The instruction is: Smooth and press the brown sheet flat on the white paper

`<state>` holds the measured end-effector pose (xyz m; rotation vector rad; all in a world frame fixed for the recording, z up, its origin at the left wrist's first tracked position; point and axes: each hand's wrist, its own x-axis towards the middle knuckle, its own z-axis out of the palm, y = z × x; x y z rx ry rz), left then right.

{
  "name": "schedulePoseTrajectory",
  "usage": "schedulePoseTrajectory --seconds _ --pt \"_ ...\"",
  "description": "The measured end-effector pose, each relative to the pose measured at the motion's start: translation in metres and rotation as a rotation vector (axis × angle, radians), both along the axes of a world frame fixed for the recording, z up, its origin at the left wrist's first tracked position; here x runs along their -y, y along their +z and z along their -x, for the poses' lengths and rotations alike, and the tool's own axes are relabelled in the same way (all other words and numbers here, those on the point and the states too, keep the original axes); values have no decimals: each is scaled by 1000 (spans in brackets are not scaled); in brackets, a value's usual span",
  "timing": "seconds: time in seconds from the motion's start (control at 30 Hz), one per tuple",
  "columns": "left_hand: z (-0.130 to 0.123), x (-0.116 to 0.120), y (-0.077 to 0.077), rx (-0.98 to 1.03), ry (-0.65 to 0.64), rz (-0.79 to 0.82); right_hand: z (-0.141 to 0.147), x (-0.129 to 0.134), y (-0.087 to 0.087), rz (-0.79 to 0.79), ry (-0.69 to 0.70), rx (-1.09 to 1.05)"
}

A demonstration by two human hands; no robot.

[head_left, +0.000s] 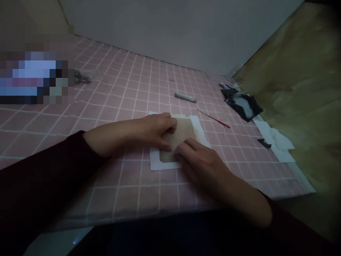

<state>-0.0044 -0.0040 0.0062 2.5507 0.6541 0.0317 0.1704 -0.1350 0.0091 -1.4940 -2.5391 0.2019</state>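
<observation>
A beige, thin-looking rectangular piece (183, 129) lies on a larger white sheet of paper (157, 165) near the table's front edge. My left hand (157, 128) rests over the left side of the beige piece, its thumb and index finger apart and the other fingers partly hidden. Close beside it, my right hand (198, 156) is closed in a pinch low on the beige piece. Whatever sits between those fingertips is too small or hidden to make out.
The table has a pink checked cloth (133, 89). Beyond my hands lie a grey stick-shaped object (185, 97) and a thin red-handled tool (213, 118). At right are a black packet (243, 106), white papers (277, 140) and a dark scrap (264, 143). A wall stands behind.
</observation>
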Motion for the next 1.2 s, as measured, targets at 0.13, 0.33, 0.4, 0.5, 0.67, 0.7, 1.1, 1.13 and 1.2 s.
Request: schedulePoseTrajectory --seconds 0.13,0.33,0.4,0.5,0.67,0.7,1.1,1.13,1.2 --pt "0 -2 -3 26 -13 4 -2 1 0 54 31 -56" --pt "1 -1 -1 20 -16 21 -12 2 -1 42 -56 7" --pt "1 0 1 6 -1 10 -3 -1 -3 40 24 -32" --pt "2 0 1 13 1 11 -1 -2 -4 37 40 -70" --pt "2 -3 -4 48 -26 31 -14 0 1 16 -128 34" --pt "2 -3 -4 44 -23 24 -12 -1 1 14 -122 41" --pt "0 -1 1 9 -19 20 -11 1 -2 16 -108 -10" --pt "0 -1 0 14 -12 15 -7 0 -2 19 -83 -25" --pt "1 0 -1 25 3 1 2 -1 -3 27 -10 -59"
